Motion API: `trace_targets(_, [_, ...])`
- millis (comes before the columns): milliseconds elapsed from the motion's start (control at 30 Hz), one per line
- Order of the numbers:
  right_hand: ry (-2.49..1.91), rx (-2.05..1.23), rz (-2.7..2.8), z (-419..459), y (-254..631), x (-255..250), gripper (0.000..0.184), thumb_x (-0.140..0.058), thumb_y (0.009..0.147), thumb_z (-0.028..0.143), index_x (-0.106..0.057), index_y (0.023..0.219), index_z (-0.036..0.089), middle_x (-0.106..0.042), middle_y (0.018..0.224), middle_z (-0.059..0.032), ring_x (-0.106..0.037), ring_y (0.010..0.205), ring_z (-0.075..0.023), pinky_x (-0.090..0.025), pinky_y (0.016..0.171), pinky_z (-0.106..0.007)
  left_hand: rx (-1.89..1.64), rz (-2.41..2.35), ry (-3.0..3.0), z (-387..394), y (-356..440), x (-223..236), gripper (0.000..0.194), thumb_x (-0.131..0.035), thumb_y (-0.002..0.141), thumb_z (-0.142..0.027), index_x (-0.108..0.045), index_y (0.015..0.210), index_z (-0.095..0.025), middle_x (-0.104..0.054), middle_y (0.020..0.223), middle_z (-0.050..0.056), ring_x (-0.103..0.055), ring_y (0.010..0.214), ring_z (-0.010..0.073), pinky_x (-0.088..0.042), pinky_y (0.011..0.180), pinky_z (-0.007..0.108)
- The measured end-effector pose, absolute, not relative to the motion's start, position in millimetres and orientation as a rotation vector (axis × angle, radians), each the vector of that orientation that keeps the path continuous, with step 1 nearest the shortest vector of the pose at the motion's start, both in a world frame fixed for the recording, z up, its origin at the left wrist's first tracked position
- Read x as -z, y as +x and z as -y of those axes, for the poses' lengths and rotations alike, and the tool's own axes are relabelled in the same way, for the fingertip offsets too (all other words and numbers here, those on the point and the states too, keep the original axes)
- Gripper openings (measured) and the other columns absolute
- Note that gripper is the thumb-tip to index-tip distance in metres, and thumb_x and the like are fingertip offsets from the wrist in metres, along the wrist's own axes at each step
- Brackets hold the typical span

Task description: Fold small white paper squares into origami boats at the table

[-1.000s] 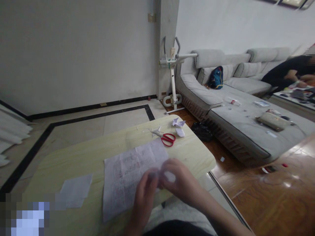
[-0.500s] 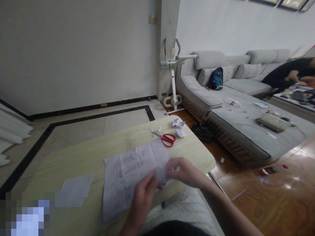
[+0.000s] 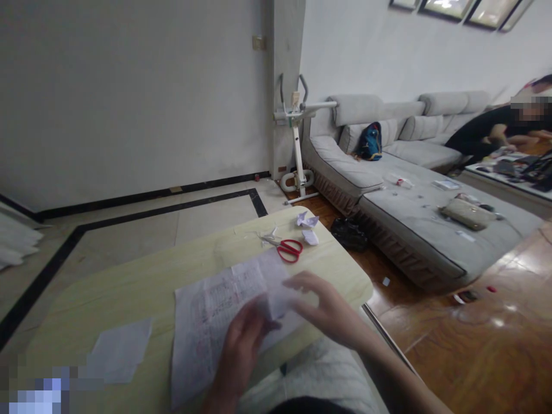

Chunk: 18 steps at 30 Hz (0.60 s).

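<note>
Small paper (image 3: 278, 303), one: white, folded, blurred, over the printed sheet's (image 3: 215, 322) right part, by the table's (image 3: 340, 270) near edge. Left hand (image 3: 245, 333), one: fingers pinching it. Right hand (image 3: 323, 305), one: thumb and fingers parted, curved; contact unclear. Red-handled scissors (image 3: 288, 250), one pair. Folded scraps (image 3: 310, 237), at least two, by the far right corner. Plain sheets (image 3: 121, 351), left, count unclear. Tabletop shows between plain and printed sheets, and rightward to the rounded corner.
</note>
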State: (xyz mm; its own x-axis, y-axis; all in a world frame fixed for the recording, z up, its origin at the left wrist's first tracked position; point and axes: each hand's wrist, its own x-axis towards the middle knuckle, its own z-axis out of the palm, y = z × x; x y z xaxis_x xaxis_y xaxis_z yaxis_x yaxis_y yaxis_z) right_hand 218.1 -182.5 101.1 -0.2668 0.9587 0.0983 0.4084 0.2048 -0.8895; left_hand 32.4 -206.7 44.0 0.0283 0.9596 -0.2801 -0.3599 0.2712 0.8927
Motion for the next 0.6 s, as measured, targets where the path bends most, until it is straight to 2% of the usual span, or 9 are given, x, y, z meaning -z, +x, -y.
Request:
trace_targets(100, [-1.287,-0.873,1.712,191.5,224.6,-111.9,0.028,-0.063,0.085,0.022,-0.060,0.113,0.022,-0.062,0.108,-0.0051,-0.057,0.096,-0.0184,-0.046,0.086,-0.033,-1.205,-1.037,0.661,203.1,32.9,-47.0,0.039,-0.076,0.068,-0.041,-0.071,0.099,-0.018,-0.072,0.096,0.010,-0.068,0.088,0.0288,-0.055,0.077,0.039])
trace_targets(200, [-1.176,-0.888,1.804,200.8,222.8,-112.4,0.042,-0.066,0.082,0.020,-0.053,0.122,0.024,-0.057,0.116,-0.0060,-0.055,0.103,-0.0188,-0.046,0.090,-0.032,-1.202,-1.021,0.640,200.0,39.1,-49.8,0.037,-0.075,0.070,-0.041,-0.071,0.099,-0.018,-0.072,0.093,0.010,-0.068,0.088,0.0286,-0.055,0.077,0.040])
trace_targets(300, [-1.119,-0.879,1.851,202.8,216.6,-102.9,0.044,-0.068,0.080,0.019,-0.051,0.120,0.024,-0.054,0.121,-0.0068,-0.052,0.112,-0.0202,-0.043,0.097,-0.033,-1.178,-1.046,0.639,197.1,49.2,-54.2,0.037,-0.072,0.072,-0.043,-0.070,0.098,-0.017,-0.072,0.092,0.011,-0.068,0.087,0.0272,-0.055,0.076,0.037])
trace_targets(467, [-1.201,-0.856,1.817,191.1,218.0,-81.2,0.043,-0.073,0.077,0.023,-0.053,0.115,0.024,-0.058,0.112,-0.0053,-0.057,0.100,-0.0192,-0.047,0.087,-0.031,-1.050,-1.071,0.764,192.7,58.9,-56.1,0.034,-0.069,0.075,-0.042,-0.069,0.099,-0.018,-0.071,0.103,0.010,-0.066,0.097,0.0256,-0.054,0.078,0.031])
trace_targets(600, [-1.232,-0.903,1.841,185.7,227.1,-76.1,0.038,-0.074,0.076,0.031,-0.056,0.110,0.023,-0.061,0.100,-0.0024,-0.059,0.088,-0.0166,-0.048,0.078,-0.028,-0.956,-1.122,0.934,186.8,62.6,-47.0,0.033,-0.073,0.071,-0.042,-0.069,0.092,-0.017,-0.073,0.096,0.009,-0.068,0.087,0.0243,-0.054,0.073,0.030])
